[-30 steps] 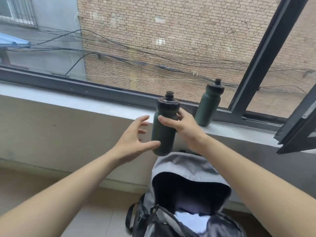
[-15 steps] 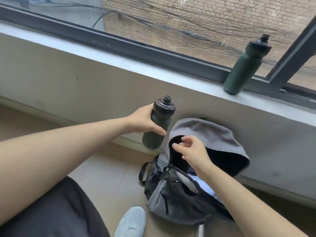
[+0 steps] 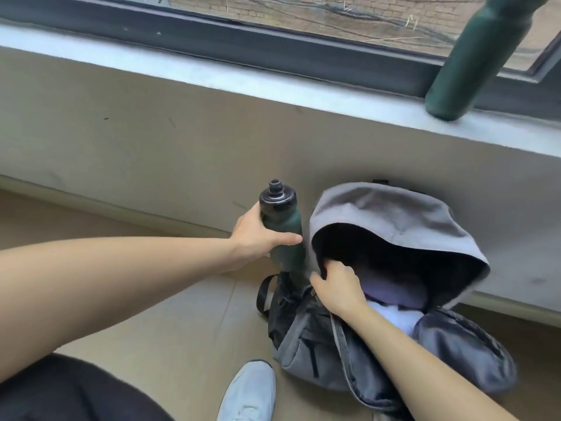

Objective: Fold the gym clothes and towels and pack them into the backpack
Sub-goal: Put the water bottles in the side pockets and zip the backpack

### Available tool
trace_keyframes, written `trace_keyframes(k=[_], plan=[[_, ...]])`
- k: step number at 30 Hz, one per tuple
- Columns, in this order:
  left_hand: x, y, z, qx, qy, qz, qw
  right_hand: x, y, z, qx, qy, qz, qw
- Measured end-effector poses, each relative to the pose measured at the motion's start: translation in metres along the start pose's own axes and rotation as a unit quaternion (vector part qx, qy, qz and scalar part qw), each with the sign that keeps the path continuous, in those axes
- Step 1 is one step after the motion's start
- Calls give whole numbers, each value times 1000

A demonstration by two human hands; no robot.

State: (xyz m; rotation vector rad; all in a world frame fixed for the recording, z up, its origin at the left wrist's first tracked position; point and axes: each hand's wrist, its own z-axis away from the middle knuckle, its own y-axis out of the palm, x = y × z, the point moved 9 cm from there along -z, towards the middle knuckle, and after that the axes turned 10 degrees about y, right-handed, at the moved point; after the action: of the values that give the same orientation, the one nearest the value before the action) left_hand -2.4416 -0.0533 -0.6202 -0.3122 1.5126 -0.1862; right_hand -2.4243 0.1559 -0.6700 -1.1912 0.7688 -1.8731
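Observation:
A grey backpack (image 3: 391, 220) stands open on the floor against the wall, its top flap thrown back. Folded white and pale purple cloth (image 3: 394, 302) shows inside its mouth. My left hand (image 3: 258, 235) grips a dark green bottle (image 3: 287, 238) with a black cap, upright, its lower end down by the backpack's left side. My right hand (image 3: 337, 287) grips the left edge of the backpack's opening, fingers curled over the rim.
A second dark green bottle (image 3: 473, 59) stands on the grey window sill (image 3: 273, 83) at the upper right. My pale blue shoe (image 3: 249, 393) is on the tan floor just left of the backpack. My dark trouser leg fills the lower left corner.
My left hand took the bottle over from my right hand and brought it down from sill height to the backpack's left side. My right hand moved down and took hold of the opening's edge.

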Motion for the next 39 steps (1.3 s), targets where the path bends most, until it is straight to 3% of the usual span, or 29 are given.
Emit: trace_keyframes(k=[4,7,10,13,19,24,29,33,35,37,39], plan=[[23,19,1,6,-48,138,989,-29,-1,-10,17,68,-154,986],[40,30,12,-11,-106,250,962,-41,1,-5,39,83,-247,965],[62,43,24,-36,-171,322,931,-45,0,1,31,81,-297,951],[73,47,30,-41,-193,338,920,-48,-5,6,-14,63,-294,954],[55,44,24,79,-134,225,962,-38,-20,19,-100,-4,-238,966],[62,63,36,209,-147,176,951,-43,-17,19,-85,-1,-266,960],[43,71,38,314,-103,62,942,-46,-19,20,-74,-4,-289,954],[32,71,31,279,-98,51,954,-47,-23,26,-78,-6,-275,958],[32,75,29,270,-94,47,957,-42,-40,38,-168,-28,-232,958],[34,77,27,254,-83,42,963,-17,-65,66,-292,-140,-188,927],[31,75,21,229,-62,44,970,16,-72,90,-325,-270,-153,893]])
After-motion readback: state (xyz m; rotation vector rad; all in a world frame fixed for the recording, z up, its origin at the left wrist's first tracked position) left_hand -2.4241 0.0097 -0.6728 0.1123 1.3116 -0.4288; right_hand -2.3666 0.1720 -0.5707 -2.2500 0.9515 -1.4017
